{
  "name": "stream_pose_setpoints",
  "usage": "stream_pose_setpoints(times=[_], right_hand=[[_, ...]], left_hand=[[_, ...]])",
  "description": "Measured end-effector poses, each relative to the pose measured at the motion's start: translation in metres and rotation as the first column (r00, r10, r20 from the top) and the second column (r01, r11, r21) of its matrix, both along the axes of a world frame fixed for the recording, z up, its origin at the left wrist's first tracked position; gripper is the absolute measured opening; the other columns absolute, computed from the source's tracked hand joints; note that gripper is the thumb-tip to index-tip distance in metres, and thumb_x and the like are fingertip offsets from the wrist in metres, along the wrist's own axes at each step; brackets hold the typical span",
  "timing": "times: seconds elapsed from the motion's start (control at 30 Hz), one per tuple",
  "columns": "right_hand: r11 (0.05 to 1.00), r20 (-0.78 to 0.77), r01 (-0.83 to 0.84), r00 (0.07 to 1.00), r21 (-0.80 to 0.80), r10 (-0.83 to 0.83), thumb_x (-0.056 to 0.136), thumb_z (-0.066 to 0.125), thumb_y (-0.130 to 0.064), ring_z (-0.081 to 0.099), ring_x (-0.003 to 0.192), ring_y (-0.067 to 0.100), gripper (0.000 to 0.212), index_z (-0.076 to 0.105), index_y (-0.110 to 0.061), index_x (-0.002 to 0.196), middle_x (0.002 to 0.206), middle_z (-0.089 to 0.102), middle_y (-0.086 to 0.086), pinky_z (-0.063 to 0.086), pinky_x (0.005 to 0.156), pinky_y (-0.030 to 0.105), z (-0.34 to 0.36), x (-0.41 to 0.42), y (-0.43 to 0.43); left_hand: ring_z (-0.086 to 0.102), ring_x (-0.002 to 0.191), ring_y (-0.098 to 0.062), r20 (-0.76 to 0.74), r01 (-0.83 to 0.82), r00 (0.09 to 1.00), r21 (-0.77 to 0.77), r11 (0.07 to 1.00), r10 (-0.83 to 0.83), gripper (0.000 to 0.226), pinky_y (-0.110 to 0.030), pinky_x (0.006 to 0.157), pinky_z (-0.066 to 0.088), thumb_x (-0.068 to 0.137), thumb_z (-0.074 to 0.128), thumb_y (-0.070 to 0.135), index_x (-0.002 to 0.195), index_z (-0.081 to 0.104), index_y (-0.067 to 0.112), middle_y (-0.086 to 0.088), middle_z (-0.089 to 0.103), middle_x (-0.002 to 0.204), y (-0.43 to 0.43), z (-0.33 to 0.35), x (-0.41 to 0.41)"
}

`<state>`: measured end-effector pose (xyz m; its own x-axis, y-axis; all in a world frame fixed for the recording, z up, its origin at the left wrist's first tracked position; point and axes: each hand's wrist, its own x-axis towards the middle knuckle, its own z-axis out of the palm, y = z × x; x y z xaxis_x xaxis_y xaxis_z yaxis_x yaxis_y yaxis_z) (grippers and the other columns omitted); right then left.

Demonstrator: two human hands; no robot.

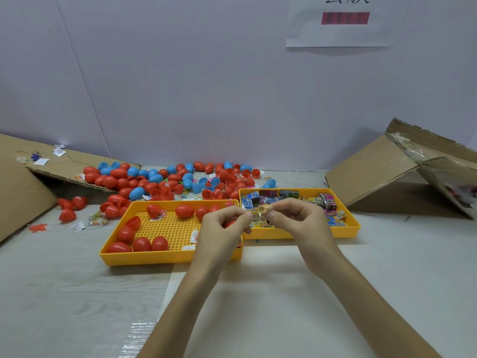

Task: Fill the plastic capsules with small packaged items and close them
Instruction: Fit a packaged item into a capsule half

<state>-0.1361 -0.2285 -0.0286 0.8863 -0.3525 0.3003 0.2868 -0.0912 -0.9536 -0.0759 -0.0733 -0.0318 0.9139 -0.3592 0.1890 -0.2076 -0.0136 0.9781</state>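
Pale table fills the bottom of the frame, and our two bare forearms reach up across it toward the middle. At centre our left hand and right hand meet. The fingertips of both pinch one small yellowish packet between them, held over the spot where two yellow trays meet. Something red shows under the left palm; we cannot tell whether it is held or lying in the tray.

Left of centre, the perforated yellow tray holds several red capsules and a few white slips. Right of centre, the second yellow tray is filled with colourful packaged items.

Behind both trays a loose heap of red and blue capsules, some of them open halves, spreads along the foot of the wall. Flattened cardboard lies at the left edge and a tilted cardboard box at the right. On the white wall, upper right, hangs a paper sheet with a red bar.
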Motion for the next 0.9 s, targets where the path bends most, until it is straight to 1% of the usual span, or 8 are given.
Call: stream_pose_setpoints(times=[0.07, 0.2, 0.37, 0.6, 0.67, 0.73, 0.83, 0.9], right_hand=[[0.999, 0.013, -0.026, 1.0, 0.04, 0.026, 0.068, 0.081, -0.029, 0.07, 0.079, 0.01, 0.012, 0.08, -0.028, 0.08, 0.079, 0.075, -0.002, 0.054, 0.072, 0.02, 0.001, -0.001, 0.001], [0.99, 0.014, -0.115, 0.993, 0.077, 0.114, 0.071, 0.081, -0.033, 0.068, 0.08, 0.011, 0.013, 0.081, -0.027, 0.083, 0.081, 0.074, -0.002, 0.053, 0.07, 0.02, 0.002, -0.002, 0.001], [0.985, -0.021, -0.147, 0.989, 0.092, 0.15, 0.074, 0.075, -0.029, 0.06, 0.066, 0.013, 0.014, 0.081, -0.022, 0.085, 0.075, 0.071, 0.003, 0.051, 0.064, 0.023, 0.002, -0.002, 0.001], [0.98, -0.069, -0.17, 0.982, 0.105, 0.177, 0.075, 0.072, -0.024, 0.058, 0.063, 0.015, 0.016, 0.077, -0.012, 0.085, 0.071, 0.067, 0.003, 0.05, 0.062, 0.024, 0.003, -0.002, 0.003], [0.98, -0.062, -0.157, 0.984, 0.12, 0.166, 0.075, 0.072, -0.024, 0.06, 0.066, 0.013, 0.015, 0.077, -0.013, 0.085, 0.073, 0.069, 0.001, 0.049, 0.061, 0.021, 0.003, -0.002, 0.004], [0.985, -0.057, -0.104, 0.992, 0.135, 0.113, 0.075, 0.072, -0.025, 0.063, 0.073, 0.011, 0.018, 0.077, -0.013, 0.088, 0.078, 0.071, 0.0, 0.05, 0.062, 0.02, 0.004, -0.003, 0.003], [0.981, -0.051, -0.062, 0.996, 0.183, 0.072, 0.074, 0.073, -0.026, 0.065, 0.076, 0.01, 0.017, 0.08, -0.018, 0.087, 0.078, 0.071, -0.001, 0.051, 0.063, 0.018, 0.005, -0.003, -0.001], [0.975, -0.043, -0.079, 0.995, 0.207, 0.09, 0.073, 0.075, -0.027, 0.065, 0.075, 0.01, 0.014, 0.081, -0.022, 0.084, 0.077, 0.07, -0.003, 0.051, 0.063, 0.018, 0.005, -0.003, -0.002]], left_hand=[[0.053, 0.052, -0.001, -0.002, -0.005, 1.0, 0.003, 1.0, 0.005, 0.022, -0.015, 0.045, 0.039, 0.095, 0.067, 0.021, 0.076, 0.076, 0.018, -0.002, 0.067, 0.065, 0.0, 0.0, 0.0], [0.053, 0.054, -0.001, 0.03, 0.006, 1.0, 0.034, 0.999, -0.007, 0.024, -0.014, 0.048, 0.039, 0.094, 0.068, 0.023, 0.072, 0.075, 0.02, 0.0, 0.066, 0.064, 0.0, -0.001, 0.0], [0.057, 0.061, 0.003, 0.094, 0.045, 0.994, 0.095, 0.995, -0.054, 0.021, -0.012, 0.055, 0.043, 0.092, 0.069, 0.017, 0.072, 0.074, 0.024, 0.007, 0.067, 0.065, 0.0, -0.001, -0.001], [0.055, 0.058, 0.0, 0.017, 0.002, 1.0, 0.033, 0.999, -0.003, 0.018, -0.013, 0.048, 0.041, 0.094, 0.066, 0.016, 0.08, 0.076, 0.022, 0.005, 0.067, 0.067, 0.002, 0.001, 0.0], [0.057, 0.063, -0.002, -0.05, -0.01, 0.999, -0.049, 0.999, 0.007, 0.02, -0.016, 0.05, 0.042, 0.1, 0.06, 0.021, 0.088, 0.077, 0.023, 0.006, 0.068, 0.073, 0.002, 0.004, -0.002], [0.06, 0.071, -0.006, -0.178, -0.006, 0.984, -0.199, 0.98, -0.03, 0.032, -0.02, 0.057, 0.047, 0.105, 0.046, 0.019, 0.098, 0.077, 0.023, 0.002, 0.07, 0.088, 0.003, 0.009, -0.001], [0.071, 0.092, -0.011, -0.344, 0.003, 0.922, -0.45, 0.893, -0.177, 0.039, -0.028, 0.075, 0.055, 0.105, 0.037, 0.009, 0.112, 0.074, 0.017, -0.008, 0.069, 0.113, 0.007, 0.014, 0.004], [0.072, 0.107, -0.02, -0.366, 0.013, 0.895, -0.551, 0.834, -0.256, 0.032, -0.03, 0.08, 0.06, 0.107, 0.04, 0.01, 0.122, 0.067, 0.011, -0.01, 0.071, 0.12, 0.01, 0.013, 0.005]])
